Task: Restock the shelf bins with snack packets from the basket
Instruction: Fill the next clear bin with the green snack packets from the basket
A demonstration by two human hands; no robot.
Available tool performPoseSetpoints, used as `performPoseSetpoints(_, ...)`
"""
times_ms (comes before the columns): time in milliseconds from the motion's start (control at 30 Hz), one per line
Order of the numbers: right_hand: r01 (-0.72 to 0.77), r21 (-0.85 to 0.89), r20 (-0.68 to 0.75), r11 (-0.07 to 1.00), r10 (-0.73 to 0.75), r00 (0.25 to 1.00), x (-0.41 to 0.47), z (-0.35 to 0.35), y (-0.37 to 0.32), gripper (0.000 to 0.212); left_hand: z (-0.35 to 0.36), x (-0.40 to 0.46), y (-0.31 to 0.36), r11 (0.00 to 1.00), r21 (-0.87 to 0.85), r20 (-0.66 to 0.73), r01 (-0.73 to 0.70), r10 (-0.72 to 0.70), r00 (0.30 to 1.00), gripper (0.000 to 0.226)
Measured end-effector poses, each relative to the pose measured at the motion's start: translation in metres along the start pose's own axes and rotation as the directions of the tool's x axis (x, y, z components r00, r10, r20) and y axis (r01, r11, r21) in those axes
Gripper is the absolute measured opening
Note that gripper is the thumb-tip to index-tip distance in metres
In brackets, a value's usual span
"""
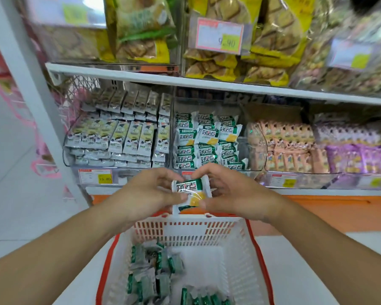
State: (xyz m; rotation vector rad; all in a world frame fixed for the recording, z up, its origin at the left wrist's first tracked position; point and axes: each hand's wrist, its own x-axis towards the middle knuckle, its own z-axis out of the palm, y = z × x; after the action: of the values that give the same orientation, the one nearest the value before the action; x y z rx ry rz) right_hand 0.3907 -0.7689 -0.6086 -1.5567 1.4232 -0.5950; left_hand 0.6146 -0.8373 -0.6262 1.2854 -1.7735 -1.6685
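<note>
Holding one green-and-white snack packet (pixel 190 191) between both hands, above the far rim of the basket (pixel 185 230) and just in front of the matching shelf bin (pixel 209 142). Left hand (pixel 150 190) has its grip clamped on the packet's left edge, thumb at the lower corner, fingers curled over the top. Right hand (pixel 231 190) pinches the right edge, thumb low, fingers arched over the top.

Risks, as judged from here:
- Shared pinch on slick film: if either hand lets go before the other has a solid hold, the packet likely drops back into the basket or onto the floor.
- The bin looks close to full, with packets stacked near its front lip; pushing one in could knock neighbours out.
- Adjacent bins hold similar-sized grey-white packets (pixel 119 137) on the left and peach ones (pixel 290 148) on the right; a misplaced drop mixes stock.

Orientation: the packet faces the camera, print upright, green band up top, yellow patch lower right. Long axis runs roughly vertical in view, top tilted slightly left. More green packets (pixel 154 269) remain in the basket.
</note>
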Motion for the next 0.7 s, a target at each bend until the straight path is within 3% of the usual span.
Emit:
performPoseSetpoints(133,0.016,-0.364,-0.296,0.931,-0.132,0.946,0.014,-0.010,-0.010,0.038,0.009,0.018,0.020,0.965,0.166,-0.056,-0.201,0.213,0.975,0.031)
performPoseSetpoints(267,0.007,-0.484,-0.357,0.875,-0.205,0.911,0.032,-0.035,-0.007,0.041,0.016,0.047,0.026,0.928,0.243,-0.119,-0.284,0.319,0.940,0.042)
performPoseSetpoints(400,-0.170,-0.583,-0.504,0.795,-0.190,0.842,0.056,-0.075,0.009,0.041,0.025,0.061,0.023,0.806,0.498,-0.086,-0.320,0.414,0.906,0.045)
performPoseSetpoints(500,-0.313,-0.693,-0.549,0.650,-0.193,0.813,0.074,-0.104,0.026,0.041,0.030,0.063,0.017,0.704,0.624,-0.002,-0.340,0.436,0.900,0.046)
performPoseSetpoints(700,-0.418,-0.828,-0.534,0.374,-0.298,0.791,0.111,-0.125,0.043,0.042,0.035,0.064,0.010,0.652,0.682,0.038,-0.333,0.423,0.905,0.040)
